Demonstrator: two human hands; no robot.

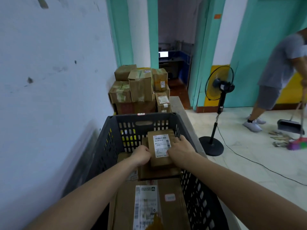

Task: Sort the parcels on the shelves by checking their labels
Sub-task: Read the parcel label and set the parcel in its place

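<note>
A small brown cardboard parcel (160,147) with a white barcode label on top lies inside a dark plastic crate (106,140), on top of other boxes. My left hand (142,155) grips its left edge with curled fingers. My right hand (180,149) holds its right edge, fingers wrapped over the side. Nearer to me in the crate lies a larger flat parcel (167,206) with a long white label. Another brown box (146,173) sits under the small parcel.
A stack of cardboard boxes (141,88) stands beyond the crate against the white wall (49,80). A standing fan (219,85) with a trailing cord is to the right. At far right a person (279,72) sweeps with a broom and dustpan (289,126).
</note>
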